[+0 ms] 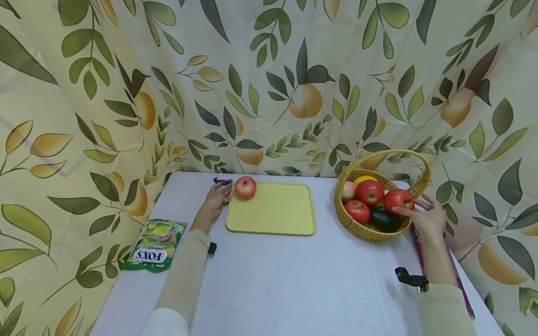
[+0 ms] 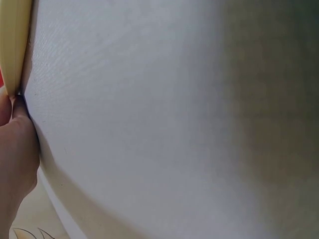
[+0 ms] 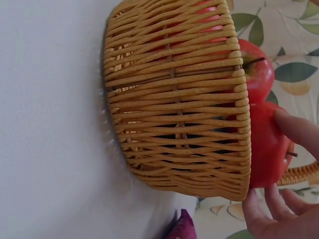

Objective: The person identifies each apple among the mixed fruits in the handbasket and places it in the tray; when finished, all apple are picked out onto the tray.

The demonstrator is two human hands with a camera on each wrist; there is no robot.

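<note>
The right hand [image 1: 429, 218] holds a red apple [image 1: 397, 200] between thumb and fingers at the right side of a wicker basket [image 1: 356, 228], where it bulges above the rim. The apple is nearly round, its long axis hard to tell; its stem points up, away from the basket's base. The left hand [image 1: 216, 200] pinches the left edge of a yellow tray [image 1: 273, 210], whose long axis runs left to right; a paler apple [image 1: 245, 187] sits in the tray's far left corner. The white desk [image 1: 294, 280] meets a curtain [image 1: 269, 70] printed with leaves and fruit. Tan strands weave the basket; the tray is smooth, shallow, round-cornered.
</note>
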